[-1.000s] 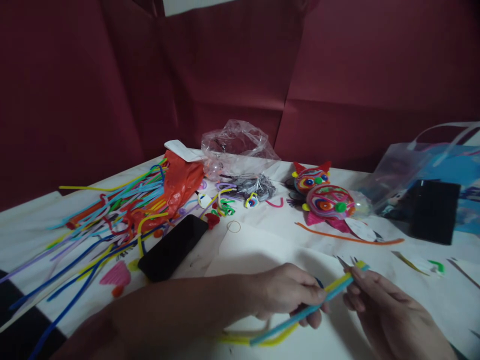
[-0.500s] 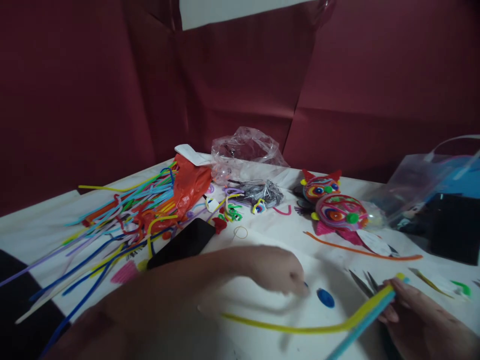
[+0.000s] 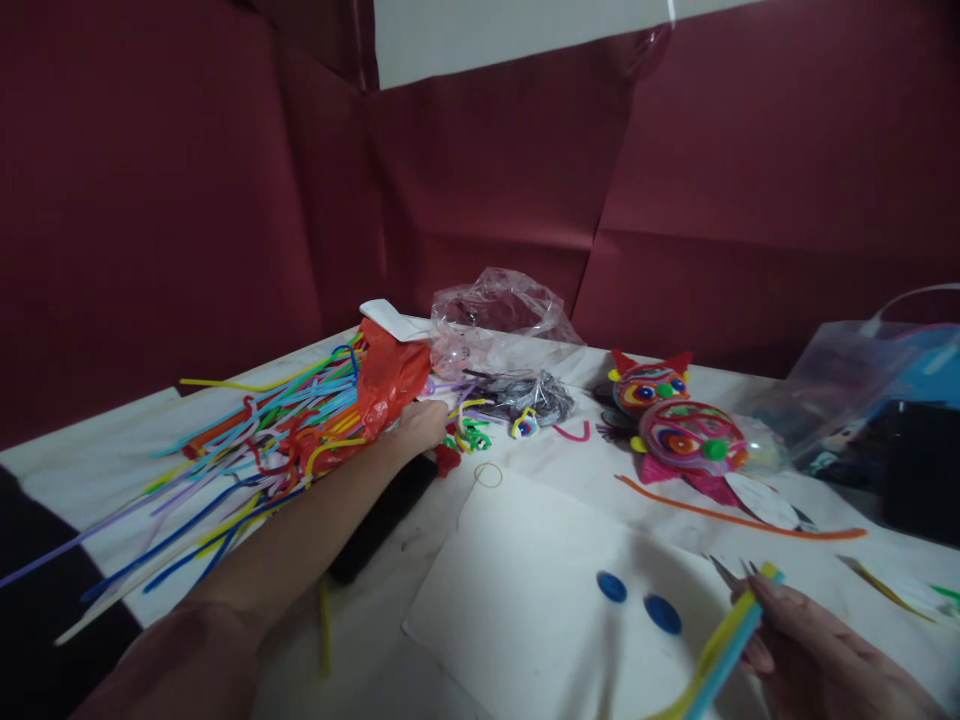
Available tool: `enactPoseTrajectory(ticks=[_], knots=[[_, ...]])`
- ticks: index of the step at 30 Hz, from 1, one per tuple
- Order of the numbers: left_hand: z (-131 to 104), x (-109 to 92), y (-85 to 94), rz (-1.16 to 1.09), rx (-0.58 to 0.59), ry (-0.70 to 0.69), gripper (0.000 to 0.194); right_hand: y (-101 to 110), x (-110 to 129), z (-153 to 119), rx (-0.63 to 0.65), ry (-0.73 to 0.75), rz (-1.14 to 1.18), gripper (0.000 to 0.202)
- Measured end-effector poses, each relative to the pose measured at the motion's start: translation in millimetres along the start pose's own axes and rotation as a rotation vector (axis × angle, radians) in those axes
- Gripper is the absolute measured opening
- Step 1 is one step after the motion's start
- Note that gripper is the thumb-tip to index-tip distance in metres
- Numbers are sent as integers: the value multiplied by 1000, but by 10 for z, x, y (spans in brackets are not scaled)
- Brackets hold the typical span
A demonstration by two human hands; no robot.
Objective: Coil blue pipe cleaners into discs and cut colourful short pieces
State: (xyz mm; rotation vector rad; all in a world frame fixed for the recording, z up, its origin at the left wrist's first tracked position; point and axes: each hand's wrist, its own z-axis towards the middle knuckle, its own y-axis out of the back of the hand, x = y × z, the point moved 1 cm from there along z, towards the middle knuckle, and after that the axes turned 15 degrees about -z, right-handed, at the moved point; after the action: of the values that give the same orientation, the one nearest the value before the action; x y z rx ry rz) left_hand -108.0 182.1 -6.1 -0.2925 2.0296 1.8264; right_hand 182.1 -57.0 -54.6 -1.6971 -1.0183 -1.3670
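Observation:
My right hand (image 3: 825,635), at the lower right, pinches a yellow pipe cleaner (image 3: 720,640) and a light blue pipe cleaner (image 3: 724,665) together. Scissor blades (image 3: 726,573) point out beside its fingers. My left hand (image 3: 426,425) reaches to the small craft pieces beside the red plastic bag (image 3: 390,375); its fingers are mostly hidden, and what they touch cannot be made out. Two blue ovals, one left (image 3: 612,587) and one right (image 3: 663,614), lie on a white sheet (image 3: 510,570) in front of me.
Many coloured pipe cleaners (image 3: 255,440) spread across the left. A black phone (image 3: 390,515) lies under my left forearm. Two decorated round faces (image 3: 688,436) stand at the right behind an orange pipe cleaner (image 3: 735,515). A clear bag (image 3: 502,305) sits at the back.
My left hand has moved from above the white sheet up and left to beside the red bag. Both blue ovals now show fully. My right hand keeps its pipe cleaners, slightly shifted left.

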Motion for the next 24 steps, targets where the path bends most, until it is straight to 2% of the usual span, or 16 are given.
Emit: enactPoseTrajectory(ticks=[2,7,10,15,17,20,24], knots=[[28,6,44,-20,-29,-7,33,0,5,1,-4,-18,15,29],[101,30,325,-116,-174,-47,31,8,-13,4,18,-16,16,30],[152,65,456,-200,-304,-79,31,16,-36,2,15,-14,18,27],[235,123,668,-331,-590,-135,26,2,-29,-9,-12,-26,8,29],[260,142,769,-363,-651,-157,29,-1,-32,-9,-2,-30,5,29],[276,171,887,-381,-614,-206,27,2,-47,0,9,-19,19,25],[244,220,917,-366,-402,-290,17,5,-56,4,-9,0,7,26]])
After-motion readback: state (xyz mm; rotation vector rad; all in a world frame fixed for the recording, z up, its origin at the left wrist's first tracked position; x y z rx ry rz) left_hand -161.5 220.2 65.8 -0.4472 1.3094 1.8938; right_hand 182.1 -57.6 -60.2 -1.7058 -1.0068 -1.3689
